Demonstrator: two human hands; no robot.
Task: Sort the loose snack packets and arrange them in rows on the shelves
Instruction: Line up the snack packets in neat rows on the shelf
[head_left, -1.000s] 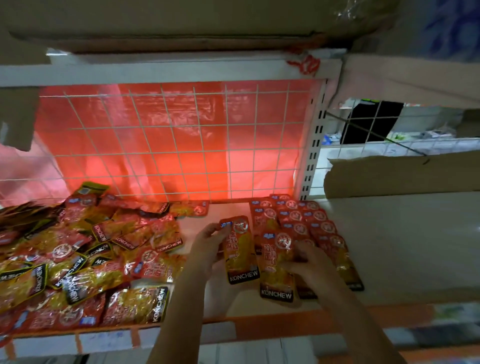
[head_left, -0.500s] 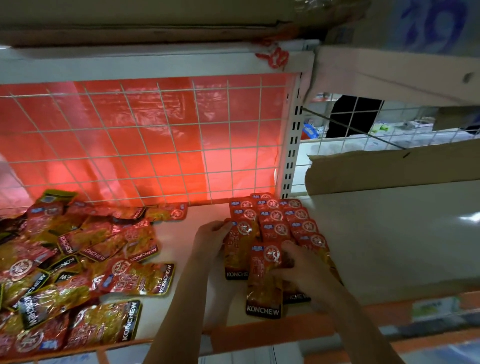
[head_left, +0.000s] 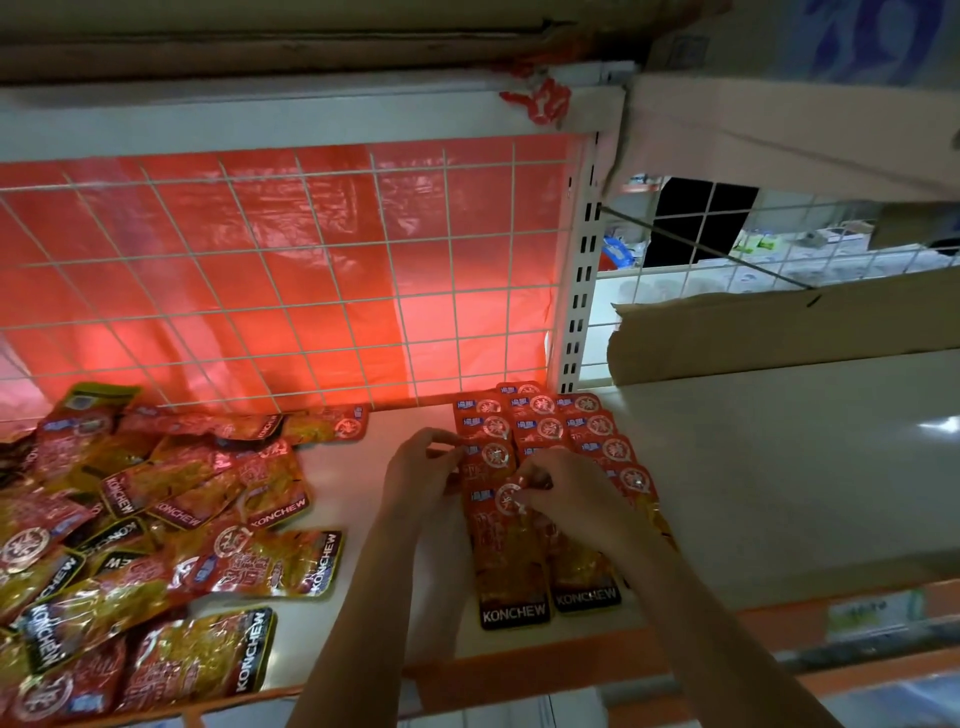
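Note:
Red and gold "KONCHEW" snack packets lie on a white shelf. At the middle, overlapping rows of packets run from the back grid toward me. The front packet of the left row lies flat with its black label nearest me. My left hand pinches the left edge of a packet in that row. My right hand has curled fingers that pinch the top of the front packet. A loose pile of packets covers the shelf's left side.
A white wire grid with red plastic behind it closes the back. A slotted upright post stands right of it. A cardboard sheet leans at the back right. The shelf's orange front lip runs below my arms.
The packet my left hand held apart from the rows now lies in the left row. Both hands have closed in on that row, and the view has shifted right.

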